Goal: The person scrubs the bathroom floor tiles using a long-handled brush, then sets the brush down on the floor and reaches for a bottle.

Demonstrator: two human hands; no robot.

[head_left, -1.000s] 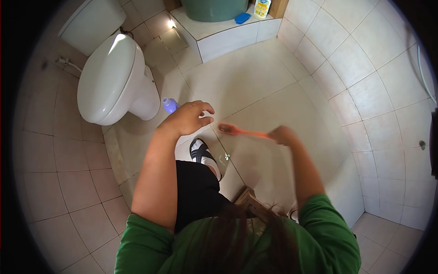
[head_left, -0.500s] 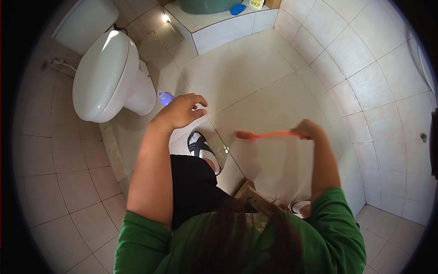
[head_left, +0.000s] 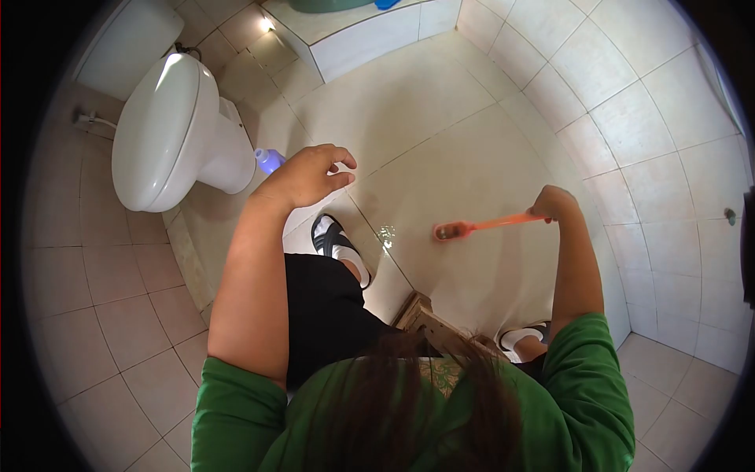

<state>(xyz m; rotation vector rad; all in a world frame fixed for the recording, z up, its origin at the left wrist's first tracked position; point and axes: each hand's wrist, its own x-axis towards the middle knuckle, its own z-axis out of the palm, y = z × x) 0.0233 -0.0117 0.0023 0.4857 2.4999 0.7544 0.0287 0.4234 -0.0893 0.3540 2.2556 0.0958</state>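
Orange brush is partly hidden by right grip.

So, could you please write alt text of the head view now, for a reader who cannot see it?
A person's right hand grips an orange brush over a tiled floor; whether brush and floor touch is unclear. The left hand is half open and empty. A purple bottle, partly hidden by that hand, is near a closed white toilet.
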